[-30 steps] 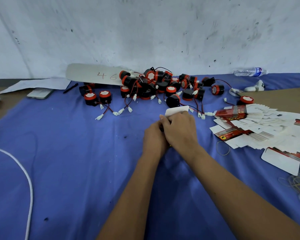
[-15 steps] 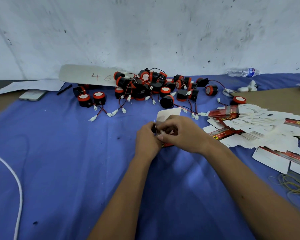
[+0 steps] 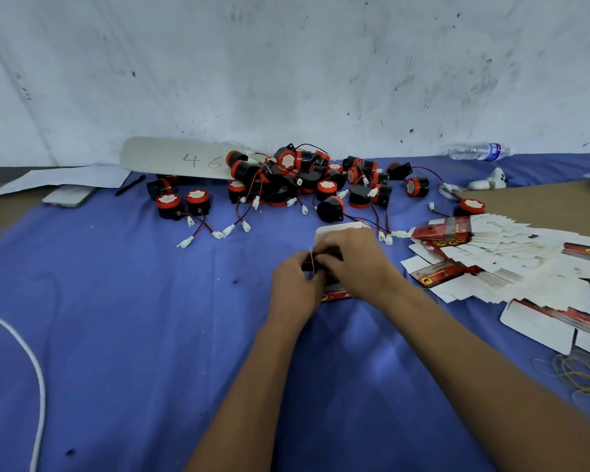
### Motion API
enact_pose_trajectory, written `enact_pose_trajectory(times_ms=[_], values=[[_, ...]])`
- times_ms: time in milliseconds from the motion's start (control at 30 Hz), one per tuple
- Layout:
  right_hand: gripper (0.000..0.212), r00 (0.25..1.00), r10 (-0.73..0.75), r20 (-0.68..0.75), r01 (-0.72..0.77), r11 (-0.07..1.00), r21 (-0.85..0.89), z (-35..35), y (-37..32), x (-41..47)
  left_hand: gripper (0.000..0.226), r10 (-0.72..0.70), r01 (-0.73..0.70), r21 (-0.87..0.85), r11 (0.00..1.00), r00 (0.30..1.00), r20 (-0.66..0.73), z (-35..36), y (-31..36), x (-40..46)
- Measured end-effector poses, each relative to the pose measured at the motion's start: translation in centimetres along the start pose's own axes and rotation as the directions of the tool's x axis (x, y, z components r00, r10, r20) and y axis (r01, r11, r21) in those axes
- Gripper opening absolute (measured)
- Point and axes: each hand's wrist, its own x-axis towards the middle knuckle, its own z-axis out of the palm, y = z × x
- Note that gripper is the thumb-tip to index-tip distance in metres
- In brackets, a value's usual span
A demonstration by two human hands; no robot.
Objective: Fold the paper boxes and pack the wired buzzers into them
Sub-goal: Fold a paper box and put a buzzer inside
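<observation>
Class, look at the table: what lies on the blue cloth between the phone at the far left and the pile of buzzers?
In the head view, a black pen lies between the phone and the pile of buzzers.

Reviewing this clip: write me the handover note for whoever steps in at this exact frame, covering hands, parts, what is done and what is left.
Left hand and right hand: both grip one paper box over the blue cloth, its white flap standing open; something dark sits between the fingers, probably a buzzer going in.
Loose wired buzzers: piled at the back of the cloth, by the wall.
Flat unfolded boxes: fanned out to the right.
Done: no closed, packed box is visible.
Left: close this box, then fold and fill boxes for the whole pile.
</observation>
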Motion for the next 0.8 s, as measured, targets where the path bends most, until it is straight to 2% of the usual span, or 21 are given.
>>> enact_pose_trajectory(times_ms=[100,200,300,400,467,567,700,800], values=[[0.006,0.993,0.11,-0.051,-0.107,0.992,0.068,0.4,0.3,-0.1,0.021,0.018,-0.017,-0.025,1.0,1.0,0.007,-0.1,0.1,-0.3],[0.004,0.981,0.187,-0.061,-0.18,0.979,0.097,0.7,0.3,-0.4,0.014,-0.004,0.009,-0.065,0.998,0.997,0.071,-0.8,0.1,-0.4],[0.011,0.981,0.193,-0.009,-0.192,0.979,0.065,0.3,0.4,-0.7,0.014,-0.03,0.058,-0.164,0.985,0.986,0.167,-1.6,0.3,-0.5],[0.017,0.98,0.191,0.047,-0.195,0.978,0.077,-0.3,0.3,-1.0,0.029,-0.01,0.082,-0.225,0.971,0.953,0.303,-2.5,0.5,-0.5],[0.014,0.984,0.172,0.034,-0.175,0.978,0.111,-0.5,0.2,-1.2,0.038,0.01,0.06,-0.204,0.977,0.946,0.324,-2.6,0.3,-0.5],[0.007,0.993,0.114,-0.026,-0.111,0.989,0.099,-0.3,-0.2,-1.4,0.036,-0.011,0.06,-0.171,0.983,0.962,0.273,-2.3,0.2,-0.6],[0.009,0.999,-0.015,0.043,0.016,1.0,-0.023,0.0,-0.5,-0.9,0.03,-0.001,0.048,-0.178,0.983,0.967,0.254,-2.3,-0.1,-0.6],[0.01,0.995,-0.045,0.094,0.047,0.999,-0.021,-0.4,-0.3,-0.7,0.029,-0.008,0.053,-0.176,0.983,0.969,0.248,-2.3,-0.1,-0.5]])
